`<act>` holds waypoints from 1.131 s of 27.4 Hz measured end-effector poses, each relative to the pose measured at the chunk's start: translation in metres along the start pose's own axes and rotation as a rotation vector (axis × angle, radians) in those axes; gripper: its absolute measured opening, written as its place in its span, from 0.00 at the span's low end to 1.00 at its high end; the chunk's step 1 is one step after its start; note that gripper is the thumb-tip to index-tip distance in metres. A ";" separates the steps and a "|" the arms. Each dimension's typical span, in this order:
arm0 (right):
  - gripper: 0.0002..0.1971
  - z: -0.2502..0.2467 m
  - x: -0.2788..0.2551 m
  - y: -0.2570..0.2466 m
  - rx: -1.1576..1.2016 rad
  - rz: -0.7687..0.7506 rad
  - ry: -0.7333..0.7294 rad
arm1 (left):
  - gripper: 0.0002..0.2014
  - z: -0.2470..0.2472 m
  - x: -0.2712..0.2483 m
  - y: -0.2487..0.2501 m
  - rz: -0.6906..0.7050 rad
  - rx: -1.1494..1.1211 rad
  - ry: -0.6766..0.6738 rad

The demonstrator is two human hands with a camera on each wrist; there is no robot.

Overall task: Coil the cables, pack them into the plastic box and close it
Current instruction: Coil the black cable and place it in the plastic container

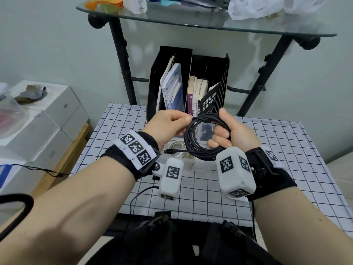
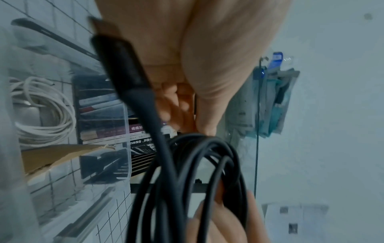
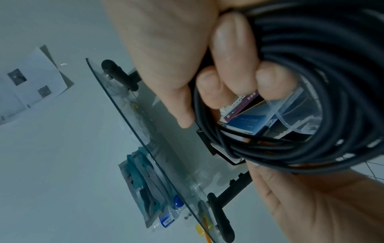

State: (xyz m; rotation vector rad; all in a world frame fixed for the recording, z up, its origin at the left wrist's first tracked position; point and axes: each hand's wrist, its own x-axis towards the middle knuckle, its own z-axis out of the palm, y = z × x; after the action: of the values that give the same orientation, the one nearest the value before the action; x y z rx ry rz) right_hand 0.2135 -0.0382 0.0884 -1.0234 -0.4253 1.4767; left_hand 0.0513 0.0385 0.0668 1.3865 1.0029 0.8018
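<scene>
Head view: round, smooth black cable coil (image 1: 200, 142) in right hand (image 1: 232, 131).

A black file holder (image 1: 170, 54) filled with books (image 1: 172, 87) stands at the far edge of the white grid-patterned tablecloth (image 1: 286, 150). Behind it, a glass shelf (image 1: 191, 22) rests on black metal legs (image 1: 122, 60). White boxes (image 1: 47, 119) sit to the left.

A home study corner or small office: a table under a grid-patterned cloth (image 1: 267, 142), black file holders (image 1: 172, 60) stuffed with books and booklets (Chinese titles on the spines), a cluttered glass shelf (image 1: 191, 23) on black legs, and stacked white cardboard boxes (image 1: 57, 111) along plain pale walls.
</scene>
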 end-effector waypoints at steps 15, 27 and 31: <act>0.19 0.006 0.022 0.008 -0.150 -0.003 0.122 | 0.02 -0.018 0.007 0.012 -0.136 0.126 -0.162; 0.29 -0.015 0.060 0.032 -0.150 0.148 0.235 | 0.06 -0.021 0.047 -0.059 -0.361 -0.083 0.374; 0.35 -0.009 0.063 0.044 -0.057 0.226 0.239 | 0.06 -0.018 0.057 -0.073 -0.385 -0.050 0.416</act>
State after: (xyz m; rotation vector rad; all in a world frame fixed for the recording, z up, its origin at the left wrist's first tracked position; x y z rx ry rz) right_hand 0.2017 0.0086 0.0281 -1.3103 -0.1857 1.5242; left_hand 0.0494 0.0939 -0.0101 0.9542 1.5066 0.8302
